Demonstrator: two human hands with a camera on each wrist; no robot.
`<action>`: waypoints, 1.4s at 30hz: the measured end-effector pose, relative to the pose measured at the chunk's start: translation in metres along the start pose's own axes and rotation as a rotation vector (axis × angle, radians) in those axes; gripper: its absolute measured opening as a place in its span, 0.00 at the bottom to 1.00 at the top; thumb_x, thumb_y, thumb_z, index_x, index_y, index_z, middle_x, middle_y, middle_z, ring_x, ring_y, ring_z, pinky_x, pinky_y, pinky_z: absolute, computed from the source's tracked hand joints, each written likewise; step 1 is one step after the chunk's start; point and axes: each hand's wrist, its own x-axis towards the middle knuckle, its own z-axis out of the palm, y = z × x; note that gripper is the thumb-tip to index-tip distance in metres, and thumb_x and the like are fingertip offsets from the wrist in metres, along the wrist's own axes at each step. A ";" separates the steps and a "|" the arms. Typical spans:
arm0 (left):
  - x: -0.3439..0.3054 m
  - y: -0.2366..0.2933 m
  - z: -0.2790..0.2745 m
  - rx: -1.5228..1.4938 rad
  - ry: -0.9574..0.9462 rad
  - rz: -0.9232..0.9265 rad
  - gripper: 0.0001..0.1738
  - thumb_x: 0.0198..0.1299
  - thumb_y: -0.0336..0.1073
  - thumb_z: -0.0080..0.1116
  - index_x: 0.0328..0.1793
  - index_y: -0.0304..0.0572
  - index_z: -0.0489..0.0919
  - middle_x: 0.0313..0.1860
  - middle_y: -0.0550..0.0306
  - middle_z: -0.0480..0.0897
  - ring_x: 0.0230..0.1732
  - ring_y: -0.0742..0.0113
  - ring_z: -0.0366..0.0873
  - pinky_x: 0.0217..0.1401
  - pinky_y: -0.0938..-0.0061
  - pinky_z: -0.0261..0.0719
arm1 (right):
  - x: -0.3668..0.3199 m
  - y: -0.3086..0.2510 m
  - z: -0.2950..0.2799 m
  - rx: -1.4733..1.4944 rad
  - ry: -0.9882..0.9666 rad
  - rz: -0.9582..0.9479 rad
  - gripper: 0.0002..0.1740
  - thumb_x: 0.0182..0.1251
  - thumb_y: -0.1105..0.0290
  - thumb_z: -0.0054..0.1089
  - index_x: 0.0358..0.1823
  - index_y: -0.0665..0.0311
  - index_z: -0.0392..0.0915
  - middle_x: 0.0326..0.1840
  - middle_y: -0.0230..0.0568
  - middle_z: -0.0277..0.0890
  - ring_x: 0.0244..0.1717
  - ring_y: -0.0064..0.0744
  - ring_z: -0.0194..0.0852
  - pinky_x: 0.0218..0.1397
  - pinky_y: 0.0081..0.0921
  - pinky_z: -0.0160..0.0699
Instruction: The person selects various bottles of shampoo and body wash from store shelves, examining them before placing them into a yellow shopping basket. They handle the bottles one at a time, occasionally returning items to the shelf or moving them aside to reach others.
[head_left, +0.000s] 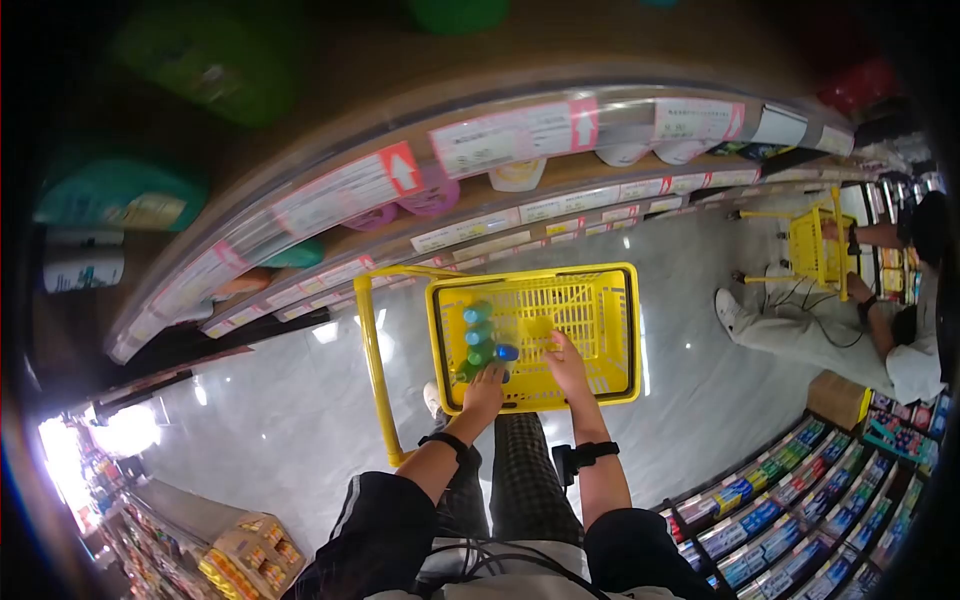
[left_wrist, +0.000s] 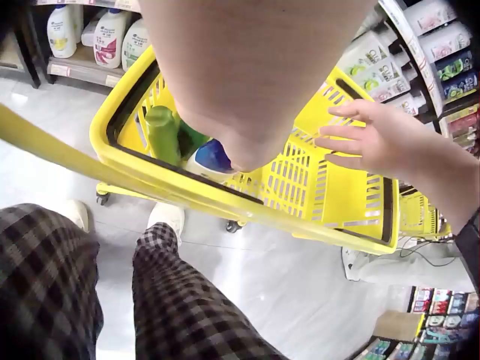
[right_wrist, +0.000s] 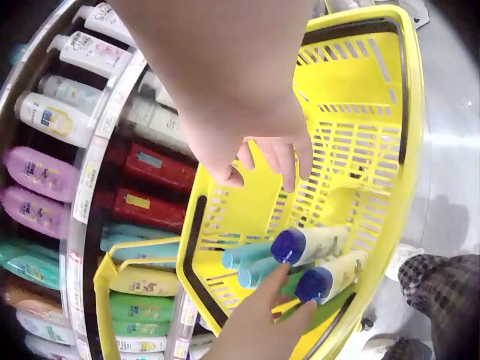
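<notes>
A yellow shopping basket (head_left: 630, 330) with slotted walls holds several bottles along its left side. My left hand (head_left: 484, 392) is down inside it, its fingers on either side of the blue cap of a white bottle (right_wrist: 343, 271). Another blue-capped white bottle (right_wrist: 324, 244) lies alongside. Beside them are light-blue bottles (head_left: 478, 332) and a green bottle (left_wrist: 162, 135). My right hand (head_left: 568, 365) hovers over the basket's other half, fingers loosely spread and holding nothing. In the left wrist view, my wrist hides the fingers of my left hand.
Shelves of shampoo-like bottles (right_wrist: 37, 169) run along the basket's far side, with price labels (head_left: 515, 135) on their edges. A yellow handle (head_left: 375, 370) rises at the left. To the right, another person (head_left: 830, 345) crouches by a second yellow basket (head_left: 820, 250). Low shelves (head_left: 790, 490) stand at lower right.
</notes>
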 end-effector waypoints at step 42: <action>-0.005 0.084 -0.291 -0.671 0.853 0.412 0.13 0.52 0.23 0.51 0.46 0.37 0.73 0.45 0.47 0.76 0.50 0.47 0.71 0.54 0.64 0.67 | 0.064 -0.323 -0.047 0.254 0.631 -0.812 0.19 0.50 0.78 0.60 0.46 0.70 0.69 0.47 0.43 0.73 0.46 0.32 0.71 0.51 0.27 0.68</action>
